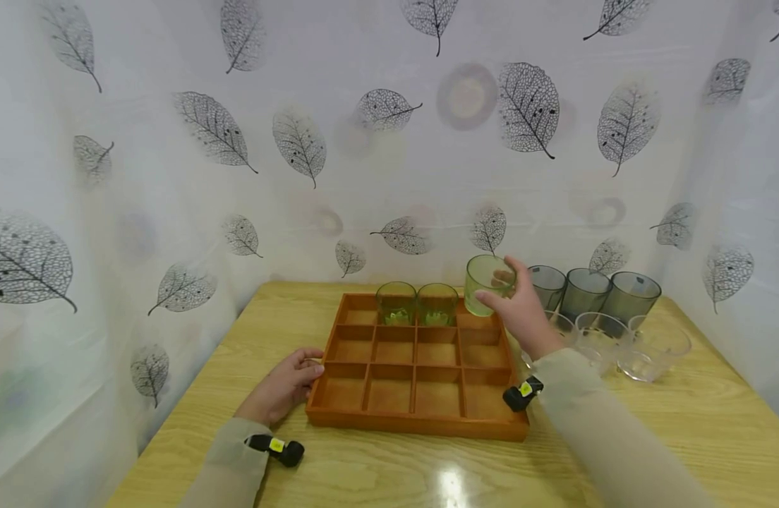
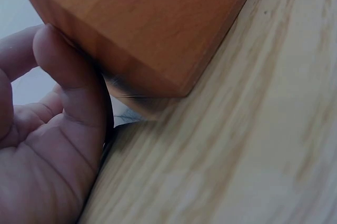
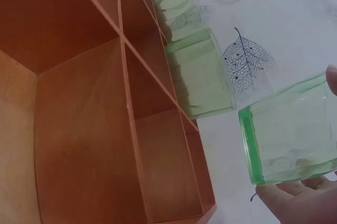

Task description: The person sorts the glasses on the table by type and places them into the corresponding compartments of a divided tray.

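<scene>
One see-through, thick-based pale-green tumbler (image 3: 295, 134), pinched by right fingers (image 3: 274, 196); left fingers (image 1: 308, 353) touch tray (image 1: 415, 424)

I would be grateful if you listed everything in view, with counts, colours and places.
Table: 1, pale wood, under everything
Tray: 1, reddish brown, twelve compartments, on the table
Green glasses: 2, green, in the tray's back row, middle two compartments
Held glass: 1, green, in the right hand, near the tray's back-right corner
Grey glasses: 3, dark grey, right of the tray
Clear glasses: 3, colourless, before the grey ones
Curtain: count unclear, white with dark leaf print, behind and beside the table
Wrist cameras: 2, black, one per wrist
Sleeves: 2, pale beige, on both arms
Left hand: 1, bare, touching the tray's left side
Right hand: 1, bare, gripping the held glass
</scene>
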{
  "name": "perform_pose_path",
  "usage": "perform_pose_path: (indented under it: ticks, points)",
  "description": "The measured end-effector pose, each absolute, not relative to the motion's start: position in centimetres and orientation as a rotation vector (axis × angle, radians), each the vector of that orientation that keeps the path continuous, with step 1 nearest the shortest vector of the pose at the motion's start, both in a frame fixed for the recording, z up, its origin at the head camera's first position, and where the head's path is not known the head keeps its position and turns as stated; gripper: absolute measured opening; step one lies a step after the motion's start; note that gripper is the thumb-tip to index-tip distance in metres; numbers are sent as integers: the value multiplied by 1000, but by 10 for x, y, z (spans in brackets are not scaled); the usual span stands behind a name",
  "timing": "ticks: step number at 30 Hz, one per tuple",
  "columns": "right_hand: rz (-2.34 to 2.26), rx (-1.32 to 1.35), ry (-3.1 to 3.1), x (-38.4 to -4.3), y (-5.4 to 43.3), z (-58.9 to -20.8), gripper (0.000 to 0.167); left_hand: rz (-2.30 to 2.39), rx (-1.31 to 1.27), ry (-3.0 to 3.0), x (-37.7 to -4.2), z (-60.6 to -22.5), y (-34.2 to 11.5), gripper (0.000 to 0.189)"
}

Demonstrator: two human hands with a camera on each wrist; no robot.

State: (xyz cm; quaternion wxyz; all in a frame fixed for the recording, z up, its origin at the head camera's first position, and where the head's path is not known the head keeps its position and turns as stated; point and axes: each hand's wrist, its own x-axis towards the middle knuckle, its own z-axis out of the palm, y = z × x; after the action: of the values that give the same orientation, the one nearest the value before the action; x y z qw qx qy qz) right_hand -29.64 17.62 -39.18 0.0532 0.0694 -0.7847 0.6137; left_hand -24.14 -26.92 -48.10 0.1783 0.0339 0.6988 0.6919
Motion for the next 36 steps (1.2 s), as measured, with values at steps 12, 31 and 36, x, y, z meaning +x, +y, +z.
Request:
perform_pose_path:
  ticks: [12,31,36]
  points:
    - [1842,132,-2407,-308,171,-412,101,1947,85,1983,-241,-481,-269,51]
    - [1631,-28,-2629,-316,168,-439,106,1934,61,1999,-241,-479,-268,52]
    - [1586,-31,-2639,-315,167,-440,105,1929,62,2001,-241,-479,-269,53]
